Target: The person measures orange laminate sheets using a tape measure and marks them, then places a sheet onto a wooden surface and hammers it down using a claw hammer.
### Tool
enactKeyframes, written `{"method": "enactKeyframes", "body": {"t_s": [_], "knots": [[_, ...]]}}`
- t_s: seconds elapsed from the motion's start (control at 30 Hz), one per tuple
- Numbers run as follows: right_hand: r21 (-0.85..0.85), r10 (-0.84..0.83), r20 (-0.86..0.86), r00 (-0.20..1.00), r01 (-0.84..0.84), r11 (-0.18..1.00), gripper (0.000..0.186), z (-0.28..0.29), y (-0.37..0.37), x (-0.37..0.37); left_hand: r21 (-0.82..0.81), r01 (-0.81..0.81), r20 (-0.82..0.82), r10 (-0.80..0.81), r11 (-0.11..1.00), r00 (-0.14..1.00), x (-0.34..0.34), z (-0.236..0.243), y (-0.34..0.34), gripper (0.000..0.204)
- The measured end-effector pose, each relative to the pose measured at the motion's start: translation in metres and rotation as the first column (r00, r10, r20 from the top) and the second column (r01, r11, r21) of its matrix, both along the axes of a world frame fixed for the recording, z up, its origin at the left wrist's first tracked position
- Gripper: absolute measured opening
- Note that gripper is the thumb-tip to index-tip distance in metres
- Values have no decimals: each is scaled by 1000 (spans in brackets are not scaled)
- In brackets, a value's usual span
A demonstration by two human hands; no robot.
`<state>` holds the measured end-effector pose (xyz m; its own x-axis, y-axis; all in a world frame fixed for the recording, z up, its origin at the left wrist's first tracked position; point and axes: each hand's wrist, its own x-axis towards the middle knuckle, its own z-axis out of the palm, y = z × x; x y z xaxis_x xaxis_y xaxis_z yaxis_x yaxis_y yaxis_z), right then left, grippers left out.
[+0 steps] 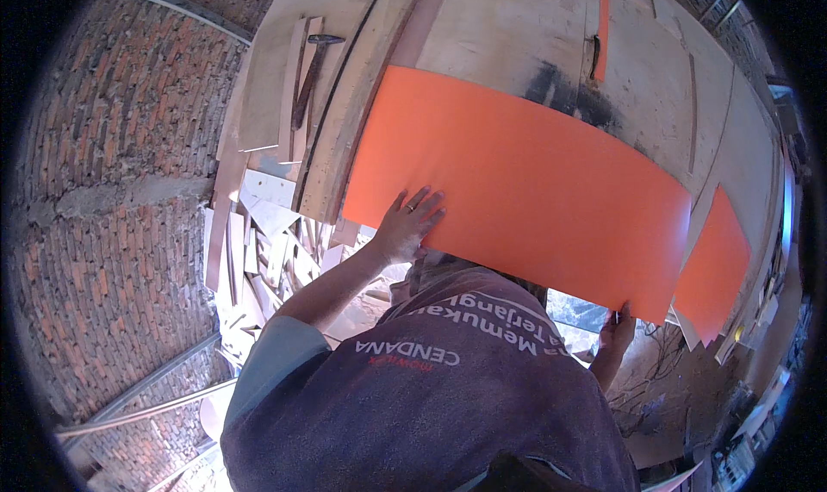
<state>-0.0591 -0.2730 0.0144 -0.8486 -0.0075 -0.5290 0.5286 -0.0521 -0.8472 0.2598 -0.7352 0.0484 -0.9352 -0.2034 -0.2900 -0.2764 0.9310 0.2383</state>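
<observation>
A large orange sheet (523,177) lies across the wooden worktop (482,27), its near edge beside my body. My left hand (412,221) rests spread on the sheet's near left part, fingers apart, a ring on one finger. My right hand (617,328) is at the near right edge of the sheet, its fingers closed around that edge. A narrow orange strip (604,27) lies farther back with a small dark tool beside it, and another orange piece (713,264) lies to the right.
A hammer (319,52) lies on pale wooden strips at the back left, beside a long straight board (362,104). Wood offcuts (258,259) are heaped below the worktop's left part. Brick paving or wall (121,113) fills the left side, with long thin rails at the lower left.
</observation>
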Motion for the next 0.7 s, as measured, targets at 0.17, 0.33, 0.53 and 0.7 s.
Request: {"method": "enactKeyframes", "body": {"t_s": [0.17, 0.33, 0.53, 0.7], "knots": [[-124, -28, 40, 999, 33, 992, 40, 3, -3, -4, -77, -161, -70, 155, 984, 985, 21, -10, -18, 69], [-112, 25, 5, 1000, -25, 993, 42, 7, -15, -4, -184, -255, -133, 233, 949, 963, 31, -18, -39, 63], [-57, -31, 84, 996, 36, 998, 37, -2, -12, -14, -104, -346, -84, 338, 932, 937, 8, -18, -53, 64], [67, -47, 71, 996, 43, 997, 36, 16, -33, -26, -181, -347, -81, 337, 920, 938, -1, -34, -61, 64]]}}
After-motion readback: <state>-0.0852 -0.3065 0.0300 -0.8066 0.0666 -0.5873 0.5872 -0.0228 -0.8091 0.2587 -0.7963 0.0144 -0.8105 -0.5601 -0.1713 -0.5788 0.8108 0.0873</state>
